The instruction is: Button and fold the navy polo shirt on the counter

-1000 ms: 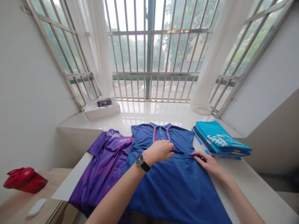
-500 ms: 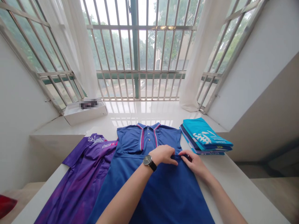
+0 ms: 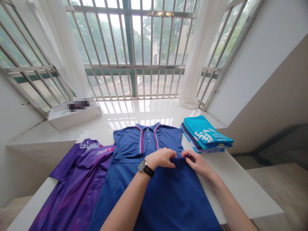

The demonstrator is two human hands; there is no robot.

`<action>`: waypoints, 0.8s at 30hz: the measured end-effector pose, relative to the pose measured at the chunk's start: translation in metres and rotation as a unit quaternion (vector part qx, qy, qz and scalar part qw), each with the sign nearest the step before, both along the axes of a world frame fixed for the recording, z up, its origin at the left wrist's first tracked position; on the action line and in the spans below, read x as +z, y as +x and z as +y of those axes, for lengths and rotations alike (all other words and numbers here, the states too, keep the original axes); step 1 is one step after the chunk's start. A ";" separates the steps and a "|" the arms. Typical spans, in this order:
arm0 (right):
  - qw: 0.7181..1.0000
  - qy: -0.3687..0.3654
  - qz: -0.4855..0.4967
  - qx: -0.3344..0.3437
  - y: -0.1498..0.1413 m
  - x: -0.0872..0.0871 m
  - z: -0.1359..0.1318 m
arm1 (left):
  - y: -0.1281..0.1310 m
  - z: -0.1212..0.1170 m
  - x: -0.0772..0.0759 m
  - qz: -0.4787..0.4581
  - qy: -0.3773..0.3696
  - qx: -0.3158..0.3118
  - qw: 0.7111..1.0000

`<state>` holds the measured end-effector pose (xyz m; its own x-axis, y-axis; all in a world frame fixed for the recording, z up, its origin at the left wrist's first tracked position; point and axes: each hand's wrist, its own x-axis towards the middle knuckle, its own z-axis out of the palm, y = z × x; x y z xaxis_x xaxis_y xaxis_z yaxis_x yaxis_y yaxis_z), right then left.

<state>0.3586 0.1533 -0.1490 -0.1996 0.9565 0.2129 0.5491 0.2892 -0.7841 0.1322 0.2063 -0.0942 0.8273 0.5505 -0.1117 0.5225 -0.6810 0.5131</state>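
Observation:
A blue polo shirt (image 3: pixel 148 138) with red-and-white trim lies front up, its collar toward the window. A darker blue cloth layer (image 3: pixel 166 195) covers its lower part, with a straight edge across the chest. Whether this layer is part of the same shirt, I cannot tell. My left hand (image 3: pixel 161 158), with a black-strapped watch (image 3: pixel 145 167) on the wrist, is curled at that edge, fingertips partly hidden. Just to its right, my right hand (image 3: pixel 196 163) pinches the layer's corner between thumb and fingers.
A purple shirt (image 3: pixel 79 179) lies to the left on the white table (image 3: pixel 250 189). At the right stands a stack of folded shirts (image 3: pixel 207 133), turquoise on top. A white box (image 3: pixel 77 117) holding a blurred-out item sits on the sill before the barred window.
The view has shifted slightly, so everything appears a little further left. Both hands stay at the cloth's edge, with little change in their pose.

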 end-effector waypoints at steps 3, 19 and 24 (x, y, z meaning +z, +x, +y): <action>0.999 -0.010 0.004 0.042 -0.001 0.007 -0.005 | -0.002 -0.001 0.002 -0.033 -0.038 -0.031 0.998; 0.994 -0.071 0.010 0.083 0.010 0.013 -0.010 | 0.030 -0.011 -0.034 -0.083 0.054 0.116 0.988; 0.993 -0.068 0.049 0.086 0.010 0.020 -0.013 | 0.034 -0.014 -0.034 -0.072 0.040 0.145 0.986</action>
<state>0.3684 0.1403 -0.1291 -0.3463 0.9315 0.1110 0.4206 0.2599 -0.8692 0.1666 0.1927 -0.1281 0.6383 0.7683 0.0484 0.6266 -0.5551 0.5470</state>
